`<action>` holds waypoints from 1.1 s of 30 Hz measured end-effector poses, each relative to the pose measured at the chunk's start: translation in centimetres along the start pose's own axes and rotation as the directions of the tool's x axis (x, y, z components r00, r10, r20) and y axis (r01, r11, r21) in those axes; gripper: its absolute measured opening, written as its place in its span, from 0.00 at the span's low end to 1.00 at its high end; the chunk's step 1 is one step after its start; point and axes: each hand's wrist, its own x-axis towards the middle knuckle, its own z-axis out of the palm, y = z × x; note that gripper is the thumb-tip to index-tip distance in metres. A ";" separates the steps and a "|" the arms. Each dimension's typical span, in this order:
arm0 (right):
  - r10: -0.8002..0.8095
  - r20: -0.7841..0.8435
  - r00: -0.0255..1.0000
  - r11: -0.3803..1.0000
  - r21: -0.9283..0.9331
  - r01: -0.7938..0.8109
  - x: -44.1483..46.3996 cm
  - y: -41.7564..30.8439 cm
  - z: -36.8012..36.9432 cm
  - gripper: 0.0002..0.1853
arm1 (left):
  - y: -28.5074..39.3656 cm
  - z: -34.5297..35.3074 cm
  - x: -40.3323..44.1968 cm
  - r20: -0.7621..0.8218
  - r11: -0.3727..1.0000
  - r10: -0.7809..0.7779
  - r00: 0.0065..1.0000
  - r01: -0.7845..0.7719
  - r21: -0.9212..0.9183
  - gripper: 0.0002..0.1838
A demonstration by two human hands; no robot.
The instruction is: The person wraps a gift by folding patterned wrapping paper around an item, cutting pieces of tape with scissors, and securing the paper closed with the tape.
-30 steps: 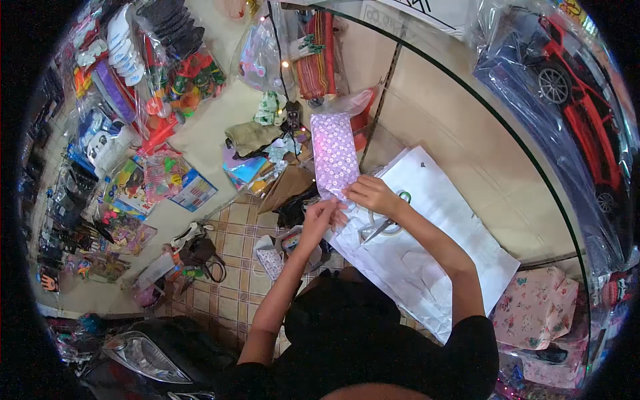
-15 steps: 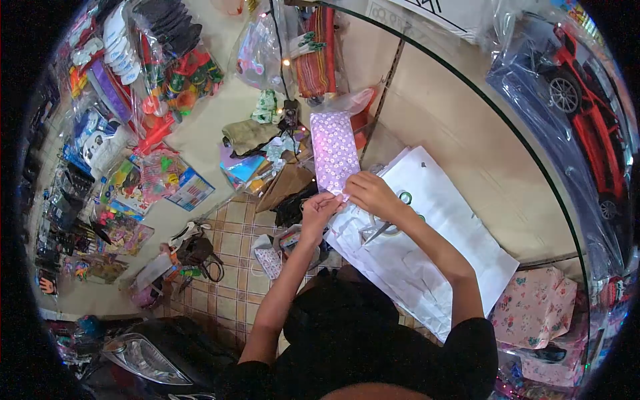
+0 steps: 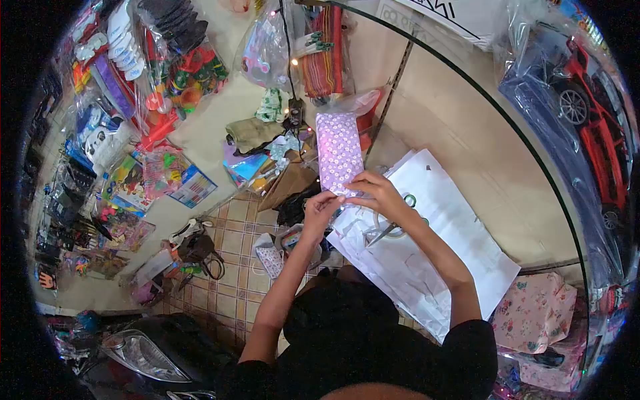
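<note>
A long package in purple flowered paper (image 3: 340, 150) lies on the glass counter, its near end between my hands. My left hand (image 3: 321, 210) is closed, thumb and fingers pinched at the near edge of the package. On the right of that end, my right hand (image 3: 375, 193) grips the flowered paper, its fingers over the corner and thumb toward my left fingertips. Scissors (image 3: 381, 235) lie beside a roll of tape (image 3: 398, 230) on white paper sheets (image 3: 443, 247), just under my right wrist. Any small item between the fingertips is too small to make out.
Bagged toys (image 3: 193, 80) hang at the left. A brown paper piece (image 3: 287, 187) and a folded olive cloth (image 3: 253, 135) lie left of the package. A boxed red toy car (image 3: 600, 147) stands at the right, above a pink floral package (image 3: 533, 313). A motorcycle (image 3: 153, 353) is at lower left.
My right hand's fingers have spread along the package's near right corner. My left hand has moved slightly up to the package edge, its fingers drawn into a pinch.
</note>
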 end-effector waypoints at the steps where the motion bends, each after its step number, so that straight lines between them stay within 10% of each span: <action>1: -0.031 -0.009 0.999 0.999 -0.014 0.031 0.0 0.2 0.1 0.19 | 0.1 0.1 0.0 0.003 1.000 0.014 1.000 -0.014 -0.015 0.05; 14: -0.312 -0.029 0.950 0.943 -0.133 0.306 0.2 2.3 0.6 0.09 | 1.0 -1.1 -0.6 -0.086 0.972 0.100 0.991 -0.079 0.219 0.12; 18: -0.316 -0.069 0.946 0.935 -0.189 0.299 0.1 1.9 1.0 0.09 | 3.8 -1.7 -0.6 0.113 0.428 0.636 0.763 -0.471 0.771 0.21; 24: -0.277 -0.061 0.959 0.936 -0.243 0.255 0.1 1.3 0.9 0.09 | 4.7 -1.8 1.6 0.552 -0.011 0.601 0.577 -0.685 0.729 0.15; 33: -0.321 -0.074 0.944 0.884 -0.381 0.271 0.2 1.0 1.2 0.09 | 4.0 -2.6 2.7 0.546 0.238 0.517 0.659 -0.724 0.648 0.13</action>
